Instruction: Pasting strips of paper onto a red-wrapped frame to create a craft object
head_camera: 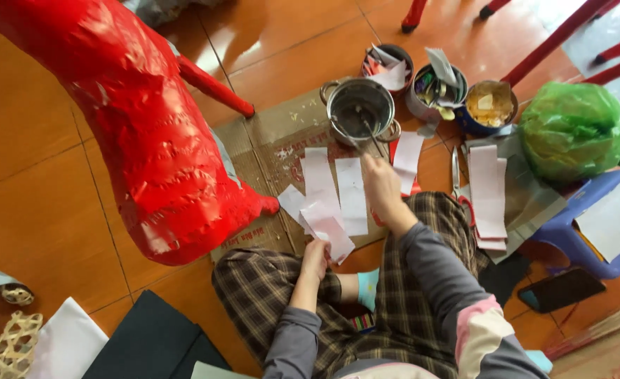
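While your left hand [315, 257] pinches a white paper strip [329, 230], your right hand [382, 184] grips a thin brush [370, 133] reaching into the round steel pot [360, 109].

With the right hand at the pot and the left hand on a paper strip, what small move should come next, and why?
Probably draw the brush out of the steel pot and bring it to the pale paper strip pinched by the left hand. The right hand holds the brush with its tip inside the pot, and the strip lies on the cardboard beside the red figure, apparently uncoated.
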